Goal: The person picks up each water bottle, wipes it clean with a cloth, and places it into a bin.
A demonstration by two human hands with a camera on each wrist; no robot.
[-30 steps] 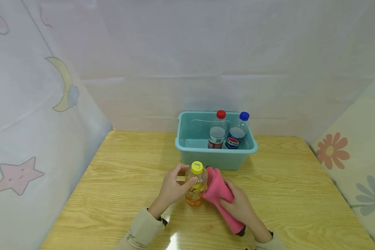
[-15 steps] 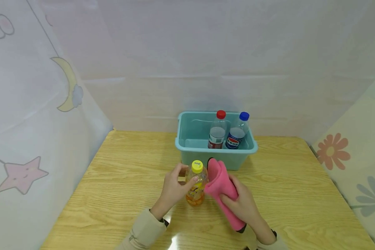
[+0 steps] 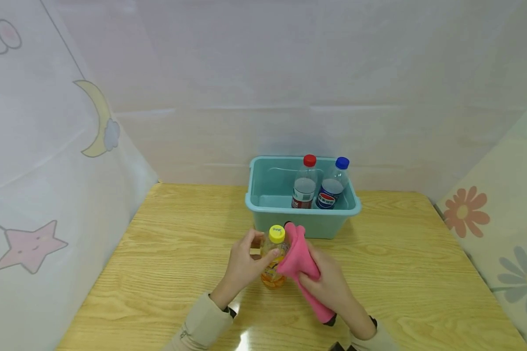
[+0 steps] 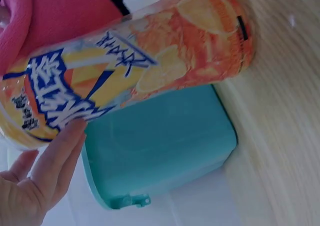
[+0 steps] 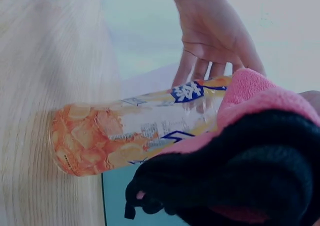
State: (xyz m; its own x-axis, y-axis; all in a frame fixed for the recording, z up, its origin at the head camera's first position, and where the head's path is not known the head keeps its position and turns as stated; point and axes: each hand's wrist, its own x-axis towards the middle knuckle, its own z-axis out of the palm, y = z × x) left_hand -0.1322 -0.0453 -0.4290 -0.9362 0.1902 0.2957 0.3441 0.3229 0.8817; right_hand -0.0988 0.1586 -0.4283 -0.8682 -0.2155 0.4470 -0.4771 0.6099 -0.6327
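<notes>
My left hand [image 3: 241, 265] holds a clear plastic tea bottle [image 3: 273, 274] with a yellow cap [image 3: 276, 234], thumb on the near side and fingers behind. The bottle stands upright on the table, its label printed with orange slices and ice, as the left wrist view shows. My right hand [image 3: 331, 286] grips a bunched pink cloth [image 3: 299, 261] with black trim [image 5: 240, 166]. The cloth's upper end lies against the bottle's right side and hides part of it. Its lower end hangs toward the table's front.
A light teal plastic bin [image 3: 298, 224] stands behind the hands. Inside lean a red-capped bottle [image 3: 304, 189] and a blue-capped bottle [image 3: 331, 187]. The wood-grain table [image 3: 184, 234] is backed by a pale curtain [image 3: 228, 87].
My right hand shifted the pink cloth slightly up and right, then back left against the bottle. The left hand and bottle stayed nearly still.
</notes>
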